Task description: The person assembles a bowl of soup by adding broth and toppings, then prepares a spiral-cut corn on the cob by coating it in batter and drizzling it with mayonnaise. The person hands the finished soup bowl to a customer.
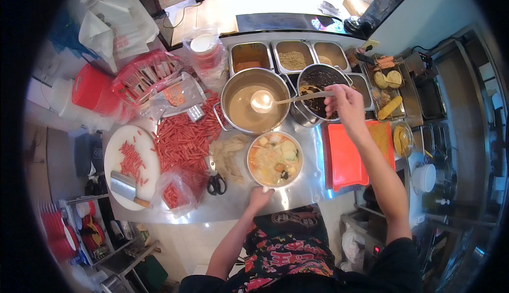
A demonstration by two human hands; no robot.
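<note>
My right hand (345, 104) grips the handle of a metal ladle (263, 101), whose bowl is over the large steel pot (225, 90) of cloudy tan broth. Beneath that hand stands a second steel pot (345, 79) with a dark, oily mixture. My left hand (260, 197) is at the near edge of a white bowl (301, 173), its fingers partly hidden by the rim. The bowl holds soup with pale slices, egg-like pieces, chunks and dark bits; it stands on the steel table (314, 173) in front of the broth pot.
Left are cut red sticks (179, 134), black-handled scissors (216, 184), a beige cloth (227, 154), and a cleaver (124, 185) on a round white board (115, 146). Red trays (346, 158) lie right. Steel food containers (294, 56) line the back.
</note>
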